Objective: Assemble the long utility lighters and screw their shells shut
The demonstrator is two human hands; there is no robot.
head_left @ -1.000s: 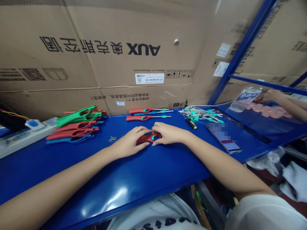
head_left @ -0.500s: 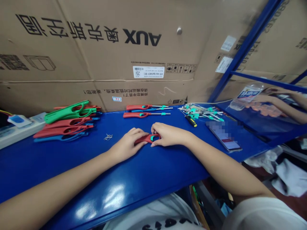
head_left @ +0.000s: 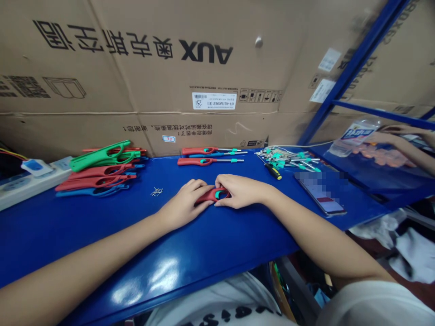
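Observation:
A red lighter body with a teal trigger lies low over the blue table between my two hands. My left hand is closed around its handle end. The fingers and thumb of my right hand pinch the other end, beside the trigger opening, and cover its tip. Left of my left hand, several small metal pins lie loose on the table. Behind my hands rest long-nosed lighters, among them a red one with a metal tube and teal trigger.
Stacked lighter shells in green, red and blue lie at left beside a white power strip. At right are metal tubes with teal parts, a screwdriver and a phone. Beyond the blue frame, another person's arm is near a plastic bottle.
The view has shifted slightly, so everything sits a little further right. Both hands keep their hold on the red lighter body, with hardly any movement.

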